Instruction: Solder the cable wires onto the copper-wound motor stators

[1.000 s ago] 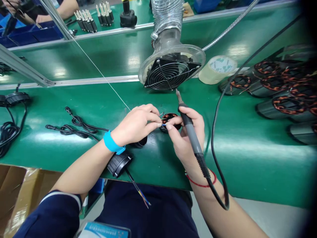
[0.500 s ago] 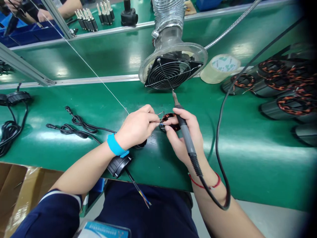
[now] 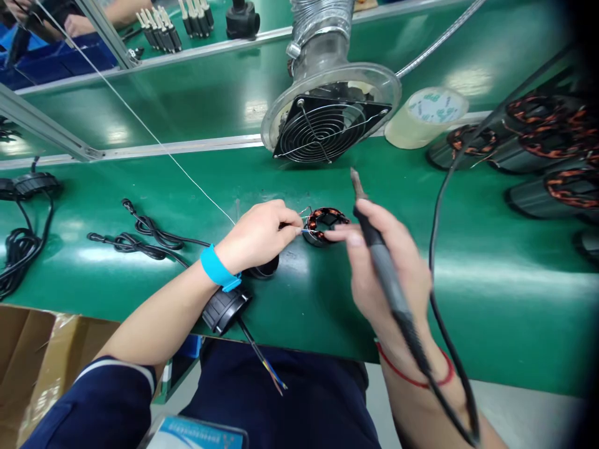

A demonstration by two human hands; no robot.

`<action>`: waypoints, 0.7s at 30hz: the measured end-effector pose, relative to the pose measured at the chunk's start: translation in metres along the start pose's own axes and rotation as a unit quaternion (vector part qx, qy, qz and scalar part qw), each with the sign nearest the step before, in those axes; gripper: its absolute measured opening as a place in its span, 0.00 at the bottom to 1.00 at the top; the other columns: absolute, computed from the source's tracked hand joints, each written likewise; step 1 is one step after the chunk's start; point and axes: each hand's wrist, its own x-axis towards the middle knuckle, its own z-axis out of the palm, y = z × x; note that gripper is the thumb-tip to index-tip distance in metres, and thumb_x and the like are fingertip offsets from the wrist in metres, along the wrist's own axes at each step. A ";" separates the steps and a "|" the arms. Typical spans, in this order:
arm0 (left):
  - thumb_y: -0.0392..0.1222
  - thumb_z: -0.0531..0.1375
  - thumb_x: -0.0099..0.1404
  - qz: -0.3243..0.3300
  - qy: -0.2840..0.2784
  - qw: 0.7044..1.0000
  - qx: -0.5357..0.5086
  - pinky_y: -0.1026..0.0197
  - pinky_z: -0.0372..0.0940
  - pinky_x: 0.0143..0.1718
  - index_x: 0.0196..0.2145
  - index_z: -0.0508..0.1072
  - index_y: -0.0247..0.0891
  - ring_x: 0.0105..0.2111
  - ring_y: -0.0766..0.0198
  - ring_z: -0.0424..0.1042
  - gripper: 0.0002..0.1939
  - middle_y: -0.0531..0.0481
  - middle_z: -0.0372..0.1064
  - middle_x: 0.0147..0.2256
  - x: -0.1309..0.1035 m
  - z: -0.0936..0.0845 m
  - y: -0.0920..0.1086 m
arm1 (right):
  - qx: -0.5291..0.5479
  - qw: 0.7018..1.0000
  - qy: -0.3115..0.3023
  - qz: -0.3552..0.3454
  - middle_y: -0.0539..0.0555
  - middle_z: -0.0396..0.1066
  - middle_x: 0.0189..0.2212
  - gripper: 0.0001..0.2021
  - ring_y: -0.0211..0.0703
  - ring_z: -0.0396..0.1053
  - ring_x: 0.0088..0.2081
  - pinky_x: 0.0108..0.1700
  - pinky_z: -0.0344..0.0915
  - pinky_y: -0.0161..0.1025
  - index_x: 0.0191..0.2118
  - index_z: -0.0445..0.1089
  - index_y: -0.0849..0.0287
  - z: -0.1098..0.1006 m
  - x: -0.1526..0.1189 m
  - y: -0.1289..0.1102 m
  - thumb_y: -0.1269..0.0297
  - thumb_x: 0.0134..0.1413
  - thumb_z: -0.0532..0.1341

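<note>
My left hand (image 3: 262, 236) is closed in a pinch on a thin blue wire (image 3: 306, 231) at the left side of a copper-wound stator (image 3: 322, 215). A thin pale strand (image 3: 187, 178) runs down from the upper left to this hand; whether the fingers hold it is hidden. In my right hand (image 3: 410, 259) is a soldering iron (image 3: 387, 274), its tip pointing up and away, apart from the stator. The right index finger reaches toward the stator's right side. Under my left wrist lies a black cap (image 3: 225, 308) with stripped coloured leads; another dark round part (image 3: 266, 268) is partly covered.
A fume extractor (image 3: 327, 134) with a wire grille hangs behind the stator. To its right stand a tape roll (image 3: 407, 128) and several stators (image 3: 533, 193). Black cables (image 3: 150, 243) lie at left. The iron's cord (image 3: 435, 249) loops at right. A co-worker's hand (image 3: 79, 25) shows at upper left.
My right hand has moved right and away from the wire, carrying the soldering iron with it. The stator is now less covered. My left hand stays almost in place.
</note>
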 end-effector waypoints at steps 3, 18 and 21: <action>0.33 0.57 0.64 -0.001 0.003 1.000 -0.004 0.59 0.65 0.40 0.31 0.79 0.37 0.35 0.63 0.69 0.10 0.50 0.70 0.32 -0.001 0.002 0.001 | 0.042 0.997 0.065 0.021 0.53 0.75 0.38 0.16 0.44 0.75 0.34 0.42 0.72 0.46 0.55 0.68 0.53 -0.010 -0.020 -0.006 0.66 0.61 0.61; 0.33 0.56 0.63 0.013 0.003 1.000 -0.006 0.60 0.65 0.38 0.29 0.78 0.36 0.32 0.65 0.69 0.10 0.50 0.70 0.30 -0.001 0.001 0.002 | 0.040 0.990 0.123 -0.051 0.50 0.72 0.26 0.11 0.42 0.74 0.22 0.23 0.70 0.36 0.41 0.71 0.59 -0.009 -0.056 0.010 0.66 0.52 0.68; 0.33 0.56 0.63 0.014 0.004 1.000 -0.008 0.60 0.65 0.38 0.29 0.78 0.37 0.32 0.65 0.68 0.10 0.51 0.70 0.30 0.000 0.001 0.002 | 0.035 0.992 0.110 -0.042 0.50 0.73 0.28 0.11 0.42 0.74 0.23 0.22 0.71 0.36 0.41 0.70 0.59 -0.008 -0.059 0.009 0.65 0.52 0.68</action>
